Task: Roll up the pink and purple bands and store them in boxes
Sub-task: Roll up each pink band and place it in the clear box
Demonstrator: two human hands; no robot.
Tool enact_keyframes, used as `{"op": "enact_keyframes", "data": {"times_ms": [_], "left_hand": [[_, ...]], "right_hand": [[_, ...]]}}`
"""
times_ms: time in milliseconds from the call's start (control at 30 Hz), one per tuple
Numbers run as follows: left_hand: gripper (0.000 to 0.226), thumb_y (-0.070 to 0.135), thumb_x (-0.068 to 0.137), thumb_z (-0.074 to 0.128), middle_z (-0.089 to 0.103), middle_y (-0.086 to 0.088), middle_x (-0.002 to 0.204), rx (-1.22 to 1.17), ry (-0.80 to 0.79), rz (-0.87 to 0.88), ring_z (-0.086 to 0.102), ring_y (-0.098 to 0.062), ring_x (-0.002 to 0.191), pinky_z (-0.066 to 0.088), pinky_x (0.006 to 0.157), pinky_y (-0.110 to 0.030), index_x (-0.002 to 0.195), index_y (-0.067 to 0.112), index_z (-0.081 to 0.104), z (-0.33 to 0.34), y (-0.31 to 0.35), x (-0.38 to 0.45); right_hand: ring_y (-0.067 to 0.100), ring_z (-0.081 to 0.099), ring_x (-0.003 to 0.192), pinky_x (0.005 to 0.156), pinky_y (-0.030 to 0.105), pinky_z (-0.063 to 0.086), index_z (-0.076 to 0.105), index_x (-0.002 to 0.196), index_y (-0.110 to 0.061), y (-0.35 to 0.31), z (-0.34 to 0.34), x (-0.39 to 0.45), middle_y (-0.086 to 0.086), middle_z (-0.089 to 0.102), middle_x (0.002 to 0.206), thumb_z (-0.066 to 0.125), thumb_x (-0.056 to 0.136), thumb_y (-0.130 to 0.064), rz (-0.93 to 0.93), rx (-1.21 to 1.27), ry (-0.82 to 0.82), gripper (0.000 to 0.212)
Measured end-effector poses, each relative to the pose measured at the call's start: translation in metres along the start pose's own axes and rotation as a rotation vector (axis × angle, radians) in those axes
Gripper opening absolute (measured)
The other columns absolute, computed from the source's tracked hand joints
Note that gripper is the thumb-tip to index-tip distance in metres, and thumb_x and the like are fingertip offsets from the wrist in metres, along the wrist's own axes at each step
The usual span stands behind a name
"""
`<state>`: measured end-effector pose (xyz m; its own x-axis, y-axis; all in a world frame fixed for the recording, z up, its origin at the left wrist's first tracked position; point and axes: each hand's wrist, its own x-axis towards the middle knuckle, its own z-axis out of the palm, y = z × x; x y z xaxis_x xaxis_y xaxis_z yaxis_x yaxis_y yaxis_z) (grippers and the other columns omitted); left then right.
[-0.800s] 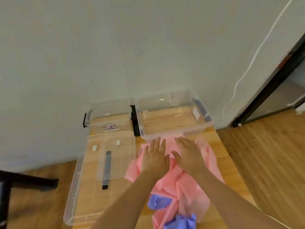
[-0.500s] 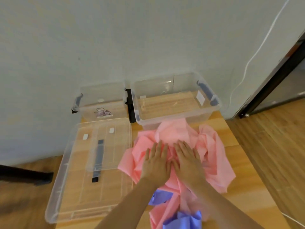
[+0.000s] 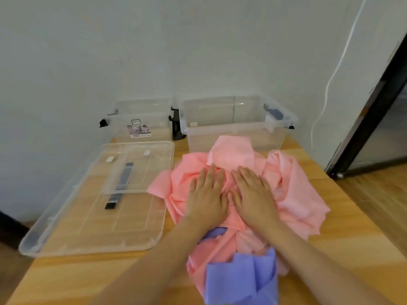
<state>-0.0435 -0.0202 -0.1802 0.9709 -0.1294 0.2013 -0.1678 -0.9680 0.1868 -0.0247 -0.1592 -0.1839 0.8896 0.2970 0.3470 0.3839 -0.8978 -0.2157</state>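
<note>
The wooden desk [image 3: 352, 249] carries everything in front of me. On its left side lie two flat clear plastic lids [image 3: 92, 216], the smaller stacked on the larger. Against the wall stand two clear plastic boxes: the larger box [image 3: 237, 126] on the right and the smaller box [image 3: 141, 119] on the left, where I see only a printed label; both look otherwise empty to me. The crumpled pink stretch band [image 3: 295, 194] is heaped on the desk just before the larger box, with the purple stretch band [image 3: 240, 280] tangled under its near end. My left hand [image 3: 206, 197] and right hand [image 3: 253, 194] lie side by side, fingers straight, pressing flat on the pink heap and gripping nothing. The band looks thin, light and limp, probably a little slippery, so I judge it needs pulling straight by one free end before rolling.
</note>
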Motion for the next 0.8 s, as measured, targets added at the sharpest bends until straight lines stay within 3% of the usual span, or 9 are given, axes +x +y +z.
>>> {"op": "enact_keyframes", "data": {"times_ms": [100, 167, 300, 433, 467, 533, 600, 700, 800], "left_hand": [[0.071, 0.041, 0.082, 0.015, 0.025, -0.018, 0.150, 0.010, 0.082, -0.041, 0.026, -0.035, 0.138, 0.023, 0.109, -0.049, 0.144, 0.010, 0.030, -0.017, 0.008, -0.024], [0.065, 0.040, 0.089, 0.014, 0.007, -0.011, 0.156, -0.005, 0.109, -0.099, 0.005, -0.027, 0.143, 0.005, 0.114, -0.040, 0.149, 0.015, 0.011, -0.025, 0.014, -0.046], [0.079, 0.051, 0.078, 0.001, 0.004, -0.006, 0.156, -0.063, 0.134, -0.027, 0.001, -0.023, 0.144, 0.003, 0.114, -0.037, 0.148, 0.018, 0.012, -0.032, 0.044, -0.106], [0.068, 0.053, 0.089, 0.021, 0.032, -0.012, 0.148, -0.072, 0.080, 0.071, 0.032, -0.031, 0.135, 0.029, 0.104, -0.052, 0.139, 0.010, 0.040, -0.019, 0.058, -0.146], [0.073, 0.060, 0.090, 0.018, 0.028, -0.010, 0.150, -0.054, 0.052, 0.099, 0.027, -0.029, 0.138, 0.026, 0.107, -0.053, 0.141, 0.011, 0.037, -0.015, 0.060, -0.155], [0.087, 0.072, 0.078, 0.008, 0.004, 0.001, 0.155, -0.010, -0.017, 0.138, 0.001, -0.019, 0.143, 0.003, 0.116, -0.045, 0.148, 0.020, 0.017, -0.005, 0.061, -0.169], [0.090, 0.071, 0.070, 0.002, 0.001, 0.009, 0.155, 0.008, -0.097, 0.152, -0.004, -0.013, 0.143, -0.009, 0.113, -0.035, 0.148, 0.027, 0.012, -0.002, 0.061, -0.179], [0.080, 0.057, 0.075, 0.007, 0.022, 0.008, 0.153, -0.030, -0.063, 0.191, 0.011, -0.013, 0.143, 0.002, 0.115, -0.035, 0.146, 0.025, 0.025, -0.004, 0.061, -0.182], [0.057, 0.026, 0.081, 0.029, 0.051, -0.003, 0.137, -0.204, -0.001, 0.234, 0.047, -0.022, 0.124, 0.031, 0.108, -0.038, 0.133, 0.018, 0.049, -0.006, 0.063, -0.181]], "right_hand": [[0.021, 0.032, 0.136, 0.111, 0.031, 0.020, 0.040, 0.139, -0.012, 0.003, -0.025, -0.019, 0.008, 0.037, 0.146, 0.026, 0.085, -0.045, -0.065, 0.114, -0.050, 0.065], [0.019, 0.029, 0.137, 0.111, 0.029, 0.017, 0.040, 0.139, -0.012, 0.004, -0.044, -0.042, 0.006, 0.036, 0.147, 0.021, 0.085, -0.051, -0.065, 0.207, -0.005, 0.069], [0.018, 0.031, 0.136, 0.113, 0.035, 0.024, 0.045, 0.136, -0.013, 0.004, -0.066, -0.100, 0.004, 0.039, 0.145, 0.023, 0.087, -0.048, -0.134, 0.273, 0.000, 0.065], [0.012, 0.028, 0.137, 0.107, 0.011, 0.008, 0.040, 0.139, -0.017, 0.002, -0.070, -0.144, -0.001, 0.035, 0.147, 0.044, 0.089, -0.042, -0.106, 0.330, -0.067, 0.056], [0.009, 0.027, 0.137, 0.104, 0.007, 0.007, 0.038, 0.139, -0.018, 0.002, -0.068, -0.153, -0.004, 0.033, 0.147, 0.052, 0.089, -0.040, -0.135, 0.352, -0.113, 0.057], [0.003, 0.024, 0.135, 0.101, 0.000, 0.004, 0.036, 0.141, -0.020, 0.000, -0.064, -0.164, -0.010, 0.031, 0.146, 0.064, 0.085, -0.035, -0.207, 0.385, -0.184, 0.064], [-0.006, 0.021, 0.129, 0.096, -0.004, 0.001, 0.036, 0.140, -0.022, -0.003, -0.063, -0.169, -0.017, 0.030, 0.141, 0.065, 0.084, -0.030, -0.241, 0.381, -0.200, 0.064], [-0.006, 0.027, 0.124, 0.098, -0.002, 0.008, 0.045, 0.135, -0.019, -0.008, -0.069, -0.166, -0.016, 0.037, 0.136, 0.057, 0.090, -0.028, -0.202, 0.420, -0.060, 0.047], [0.013, 0.042, 0.128, 0.107, 0.020, 0.026, 0.052, 0.130, -0.014, -0.014, -0.073, -0.143, 0.000, 0.048, 0.137, 0.047, 0.088, -0.026, -0.199, 0.365, 0.082, 0.044]]}}
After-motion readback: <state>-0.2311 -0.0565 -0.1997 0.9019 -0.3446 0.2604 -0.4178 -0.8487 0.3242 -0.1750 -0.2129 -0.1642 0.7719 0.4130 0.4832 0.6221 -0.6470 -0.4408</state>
